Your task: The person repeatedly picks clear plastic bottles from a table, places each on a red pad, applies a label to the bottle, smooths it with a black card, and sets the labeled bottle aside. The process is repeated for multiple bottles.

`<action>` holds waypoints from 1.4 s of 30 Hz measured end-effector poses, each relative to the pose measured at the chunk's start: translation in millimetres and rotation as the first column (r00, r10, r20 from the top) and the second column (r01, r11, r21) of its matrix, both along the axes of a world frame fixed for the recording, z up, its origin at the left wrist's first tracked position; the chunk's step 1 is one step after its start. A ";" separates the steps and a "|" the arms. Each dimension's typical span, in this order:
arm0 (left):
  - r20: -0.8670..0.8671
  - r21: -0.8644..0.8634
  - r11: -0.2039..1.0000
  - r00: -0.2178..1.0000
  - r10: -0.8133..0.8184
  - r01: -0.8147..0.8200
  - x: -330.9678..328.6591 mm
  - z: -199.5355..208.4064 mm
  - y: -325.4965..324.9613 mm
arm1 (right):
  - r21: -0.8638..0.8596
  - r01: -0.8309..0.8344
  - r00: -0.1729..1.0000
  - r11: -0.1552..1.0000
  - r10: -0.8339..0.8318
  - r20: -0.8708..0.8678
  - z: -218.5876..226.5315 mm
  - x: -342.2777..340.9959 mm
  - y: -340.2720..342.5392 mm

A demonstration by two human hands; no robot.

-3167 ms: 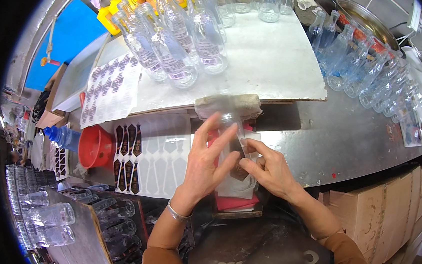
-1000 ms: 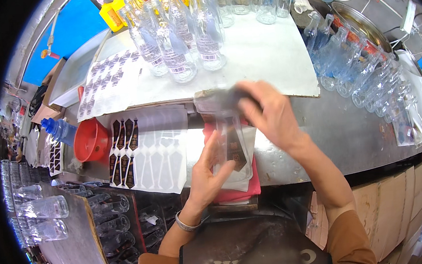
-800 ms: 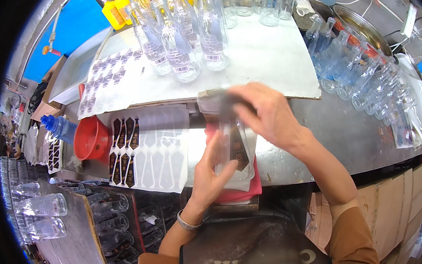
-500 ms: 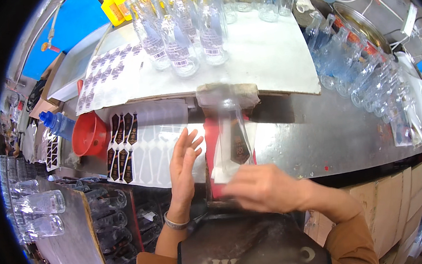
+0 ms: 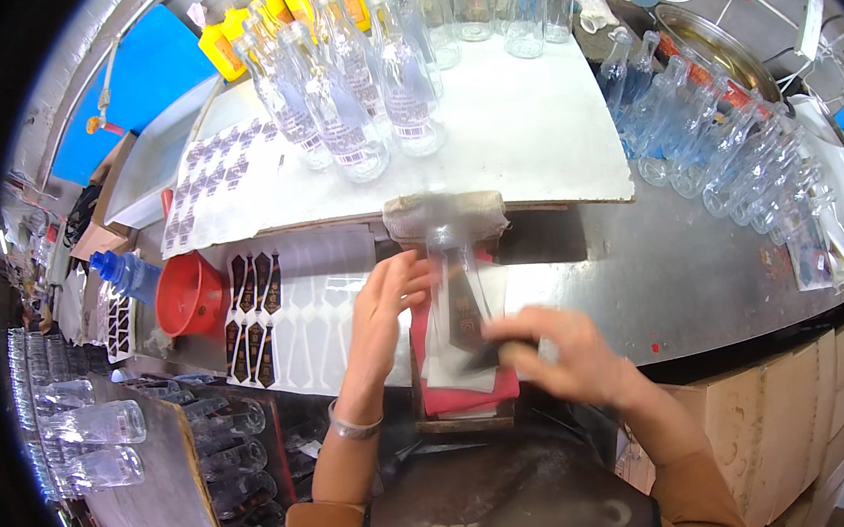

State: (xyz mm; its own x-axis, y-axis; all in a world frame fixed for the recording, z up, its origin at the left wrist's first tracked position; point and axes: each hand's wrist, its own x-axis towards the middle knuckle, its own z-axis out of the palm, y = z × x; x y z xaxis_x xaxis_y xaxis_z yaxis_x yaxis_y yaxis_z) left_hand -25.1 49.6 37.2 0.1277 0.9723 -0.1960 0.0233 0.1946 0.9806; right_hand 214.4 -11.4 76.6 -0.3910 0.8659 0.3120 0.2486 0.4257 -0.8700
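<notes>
On the near side of the rough cloth roll (image 5: 488, 214), a smooth, clear glass bottle (image 5: 463, 285) lies neck toward it, bearing a dark, tie-shaped label (image 5: 464, 320). Your right hand (image 5: 572, 353) is clamped on a blurred dark tool (image 5: 497, 355); your left hand (image 5: 383, 302) curves loosely, fingers apart, glass contact unclear.

Two hands (image 5: 378, 307), one bucket (image 5: 190, 296), perhaps six black labels (image 5: 264, 350) on paper

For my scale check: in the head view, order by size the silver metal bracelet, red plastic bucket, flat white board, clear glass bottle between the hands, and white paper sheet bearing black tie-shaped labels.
1. Flat white board
2. Label sheet
3. Glass bottle (edges blurred)
4. Red bucket
5. Silver bracelet
</notes>
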 end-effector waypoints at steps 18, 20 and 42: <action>-0.255 0.079 0.988 0.955 0.151 -0.135 50.6 -6.9 30.9 | -0.465 0.237 0.807 0.853 -0.440 -0.395 -43.2 -1.3 66.7; -0.220 0.059 0.989 0.965 0.142 -0.132 52.6 -4.9 30.1 | -0.463 0.232 0.877 0.855 -0.390 -0.280 -48.1 -5.2 67.5; 0.157 0.060 0.998 0.987 -0.017 0.008 50.5 -18.4 15.3 | -0.482 0.118 0.993 0.868 -0.110 0.045 -26.0 -23.0 86.0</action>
State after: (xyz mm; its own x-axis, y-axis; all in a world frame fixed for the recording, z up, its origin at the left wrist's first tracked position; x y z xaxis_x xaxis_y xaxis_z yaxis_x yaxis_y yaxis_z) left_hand 25.4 64.9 18.8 0.1645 0.9797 -0.1150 -0.1305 0.1371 0.9819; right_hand 191.4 74.6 50.6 -0.2820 0.9457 -0.1618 0.2849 -0.0785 -0.9553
